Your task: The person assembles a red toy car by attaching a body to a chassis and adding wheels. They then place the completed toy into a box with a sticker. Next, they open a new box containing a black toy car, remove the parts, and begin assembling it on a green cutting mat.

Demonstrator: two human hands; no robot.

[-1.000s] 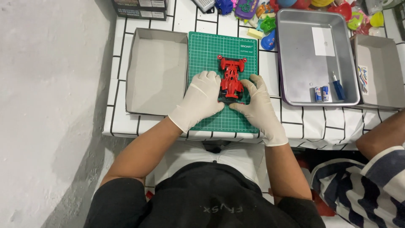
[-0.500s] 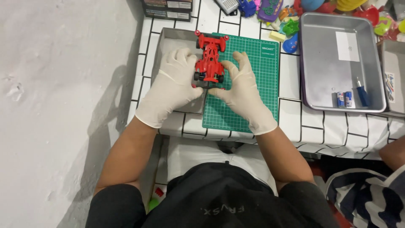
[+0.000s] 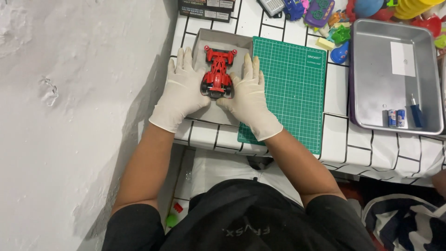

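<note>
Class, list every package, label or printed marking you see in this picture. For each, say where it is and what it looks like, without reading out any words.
Dark printed box: top edge, behind the grey tray; rectangular, black with pale panels.
White label: inside the metal tray; plain rectangle.
Small batteries: metal tray's near edge; two short cylinders, blue, white and red wrappers.
White corner print: green cutting mat, far right corner; small lettering.

A red toy racing car sits in a shallow grey cardboard tray at the left of the white tiled worktop; a green cutting mat lies just right of it, and a silver metal baking pan lies further right
</note>
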